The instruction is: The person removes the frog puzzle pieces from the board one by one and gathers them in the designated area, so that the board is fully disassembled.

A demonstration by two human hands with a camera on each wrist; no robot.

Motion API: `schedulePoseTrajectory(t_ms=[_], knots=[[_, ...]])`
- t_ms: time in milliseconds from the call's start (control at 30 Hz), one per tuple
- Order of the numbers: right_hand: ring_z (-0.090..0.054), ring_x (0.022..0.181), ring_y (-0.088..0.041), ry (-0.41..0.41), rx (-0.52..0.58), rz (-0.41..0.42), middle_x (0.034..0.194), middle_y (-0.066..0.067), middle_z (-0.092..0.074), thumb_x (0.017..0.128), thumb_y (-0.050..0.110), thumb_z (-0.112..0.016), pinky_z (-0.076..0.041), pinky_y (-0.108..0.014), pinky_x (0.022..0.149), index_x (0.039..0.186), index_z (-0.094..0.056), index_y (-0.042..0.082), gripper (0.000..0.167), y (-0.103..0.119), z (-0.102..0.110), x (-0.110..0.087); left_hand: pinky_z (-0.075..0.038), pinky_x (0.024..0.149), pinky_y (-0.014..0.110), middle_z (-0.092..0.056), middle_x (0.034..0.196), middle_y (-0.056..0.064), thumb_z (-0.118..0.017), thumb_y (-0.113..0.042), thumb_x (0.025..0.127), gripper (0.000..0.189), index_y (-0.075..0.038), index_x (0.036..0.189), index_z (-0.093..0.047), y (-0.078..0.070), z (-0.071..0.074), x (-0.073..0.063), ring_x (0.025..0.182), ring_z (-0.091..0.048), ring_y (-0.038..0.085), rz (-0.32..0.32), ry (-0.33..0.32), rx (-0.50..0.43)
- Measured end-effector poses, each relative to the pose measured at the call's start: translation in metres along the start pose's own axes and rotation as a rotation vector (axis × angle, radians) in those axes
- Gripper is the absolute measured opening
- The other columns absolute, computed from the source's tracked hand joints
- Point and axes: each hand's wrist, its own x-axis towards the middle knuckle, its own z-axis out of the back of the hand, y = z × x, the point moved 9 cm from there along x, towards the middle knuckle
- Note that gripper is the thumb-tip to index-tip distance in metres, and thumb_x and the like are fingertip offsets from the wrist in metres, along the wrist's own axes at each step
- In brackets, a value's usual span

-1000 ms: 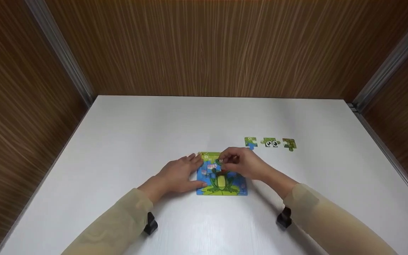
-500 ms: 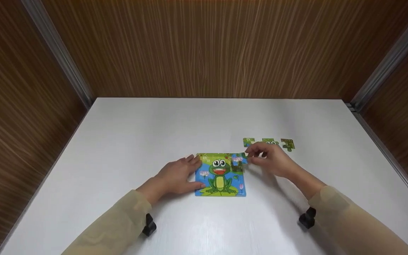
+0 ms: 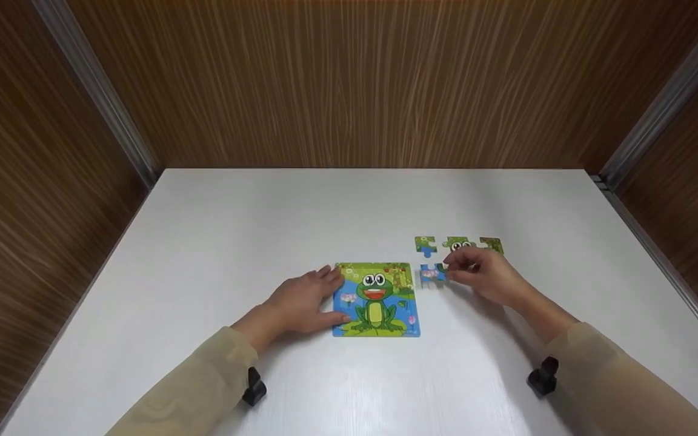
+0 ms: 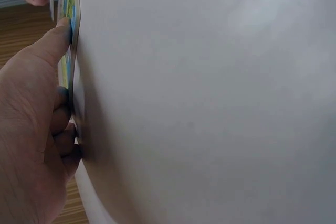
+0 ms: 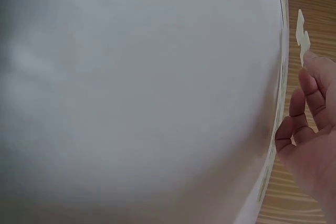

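Observation:
A square frog puzzle board (image 3: 375,303) lies flat on the white table, the picture of a green frog on it. My left hand (image 3: 305,301) rests at its left edge, thumb and fingertips touching the board. To the right of the board, my right hand (image 3: 487,275) pinches a puzzle piece (image 3: 431,274) by its right side, between thumb and fingers. Pink, blue and green print shows on that piece. In the right wrist view the same puzzle piece (image 5: 301,29) appears nearly edge-on, raised off the table.
Behind the right hand lie three loose puzzle pieces in a row: one green and blue (image 3: 425,244), one with frog eyes (image 3: 458,243), partly covered by the fingers, and one green-brown (image 3: 492,243). Wood-grain walls (image 3: 349,85) enclose the table (image 3: 234,212) at the back and sides.
My right hand has moved right, off the board, carrying the pinched puzzle piece with it. The frog picture has come into full view. My left hand has stayed at the board's left edge.

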Motion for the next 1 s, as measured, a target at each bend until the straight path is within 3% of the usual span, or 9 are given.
schedulePoseTrajectory(t_ms=[1000], knots=[[-0.064, 0.096, -0.023, 0.039, -0.001, -0.041, 0.107, -0.005, -0.073, 0.096, 0.008, -0.078, -0.053, -0.022, 0.081, 0.116, -0.076, 0.009, 0.02, -0.012, -0.011, 0.006, -0.034, 0.123, 0.052, -0.036, 0.169, 0.012, -0.059, -0.069, 0.097, 0.092, -0.007, 0.163, -0.042, 0.003, -0.004, 0.001, 0.158, -0.03, 0.033, -0.012, -0.008, 0.0]])
